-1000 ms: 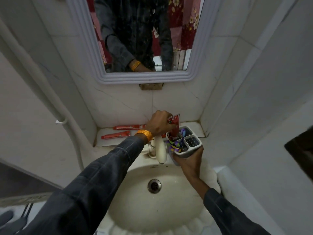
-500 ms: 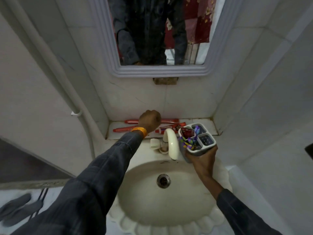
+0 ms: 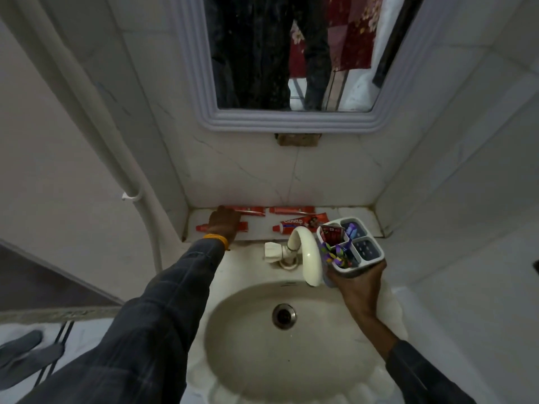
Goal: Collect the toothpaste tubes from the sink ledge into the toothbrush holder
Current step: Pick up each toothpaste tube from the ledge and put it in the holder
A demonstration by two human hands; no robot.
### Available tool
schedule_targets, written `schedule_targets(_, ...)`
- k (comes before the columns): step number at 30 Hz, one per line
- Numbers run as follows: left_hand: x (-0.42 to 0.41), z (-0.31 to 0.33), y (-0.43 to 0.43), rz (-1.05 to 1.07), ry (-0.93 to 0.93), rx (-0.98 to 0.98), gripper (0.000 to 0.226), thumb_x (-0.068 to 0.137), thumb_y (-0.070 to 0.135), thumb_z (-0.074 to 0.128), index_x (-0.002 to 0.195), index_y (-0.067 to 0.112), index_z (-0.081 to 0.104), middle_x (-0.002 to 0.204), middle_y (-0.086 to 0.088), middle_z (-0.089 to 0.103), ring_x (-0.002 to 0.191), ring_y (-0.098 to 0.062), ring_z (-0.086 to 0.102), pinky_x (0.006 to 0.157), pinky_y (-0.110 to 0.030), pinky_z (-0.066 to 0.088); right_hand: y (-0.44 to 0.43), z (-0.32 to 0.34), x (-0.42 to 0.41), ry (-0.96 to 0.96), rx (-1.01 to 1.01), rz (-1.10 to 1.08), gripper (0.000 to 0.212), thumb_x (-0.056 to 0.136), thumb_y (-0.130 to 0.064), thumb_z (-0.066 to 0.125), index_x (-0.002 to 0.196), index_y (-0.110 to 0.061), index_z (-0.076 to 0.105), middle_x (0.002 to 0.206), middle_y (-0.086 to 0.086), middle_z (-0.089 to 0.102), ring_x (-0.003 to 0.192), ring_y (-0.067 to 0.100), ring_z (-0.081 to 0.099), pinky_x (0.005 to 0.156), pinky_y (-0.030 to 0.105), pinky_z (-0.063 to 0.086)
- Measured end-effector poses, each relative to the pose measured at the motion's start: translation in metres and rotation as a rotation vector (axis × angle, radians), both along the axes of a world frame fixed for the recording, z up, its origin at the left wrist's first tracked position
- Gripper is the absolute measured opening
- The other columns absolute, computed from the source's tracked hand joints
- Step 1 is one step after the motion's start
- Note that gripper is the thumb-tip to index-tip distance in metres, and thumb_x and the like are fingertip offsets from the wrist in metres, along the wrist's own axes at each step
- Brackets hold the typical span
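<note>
White tiled corner: a mirror [image 3: 291,53] hangs above the sink [image 3: 291,339]. On the ledge [image 3: 358,217] lie 4 red toothpaste tubes [image 3: 303,223]. The left hand [image 3: 224,223] presses flat on the left pair; its grip cannot be told. The right hand [image 3: 358,284] grips the toothbrush holder [image 3: 354,249], 1 tube inside.
</note>
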State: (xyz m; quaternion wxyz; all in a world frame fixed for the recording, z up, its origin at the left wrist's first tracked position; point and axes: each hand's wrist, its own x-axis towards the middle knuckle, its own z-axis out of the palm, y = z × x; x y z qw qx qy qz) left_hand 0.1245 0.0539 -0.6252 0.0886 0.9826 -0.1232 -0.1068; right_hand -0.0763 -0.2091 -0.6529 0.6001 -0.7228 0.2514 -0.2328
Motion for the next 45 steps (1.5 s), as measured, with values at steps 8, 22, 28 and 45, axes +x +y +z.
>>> schedule_targets(8,0.018,0.071,-0.018,-0.048,-0.134,-0.051,0.029,0.093,0.03,0.059,0.103,0.005,0.071,0.108,-0.021,0.07,0.098,-0.038,0.066,0.082,-0.038,0.052,0.003,0.009,-0.001,-0.029,0.013,0.005,0.109,0.056,0.011,0.099,0.145,-0.002,0.038,0.136,0.007,0.061,0.105,-0.024,0.064,0.082,0.001,0.052)
schedule_targets(22,-0.03,0.141,-0.216,-0.461,-0.038,-0.5,0.014,0.078,0.019,0.078,0.084,0.008,0.071,0.083,-0.006,0.075,0.072,-0.018,0.071,0.073,-0.029,0.058,-0.031,-0.007,-0.005,0.003,0.008,-0.061,0.112,0.054,-0.004,0.106,0.145,-0.014,0.041,0.143,0.004,0.061,0.13,0.012,0.065,0.094,0.014,0.058)
schedule_targets(28,-0.035,0.09,-0.219,-0.456,-0.042,-0.239,0.007,0.077,0.02,0.07,0.081,0.015,0.068,0.093,-0.014,0.072,0.089,-0.034,0.063,0.069,-0.032,0.045,-0.019,-0.014,-0.001,0.011,-0.008,-0.025,0.116,0.053,-0.011,0.108,0.148,-0.018,0.042,0.146,0.004,0.061,0.132,0.017,0.065,0.101,0.043,0.063)
schedule_targets(45,0.012,0.025,-0.124,-0.135,0.15,-0.158,0.03,0.086,0.023,0.068,0.111,0.007,0.068,0.118,-0.016,0.067,0.106,-0.034,0.062,0.091,-0.037,0.05,-0.01,-0.012,-0.003,-0.014,-0.002,-0.012,0.113,0.053,-0.01,0.108,0.143,-0.024,0.041,0.144,0.001,0.063,0.125,0.009,0.069,0.094,0.027,0.064)
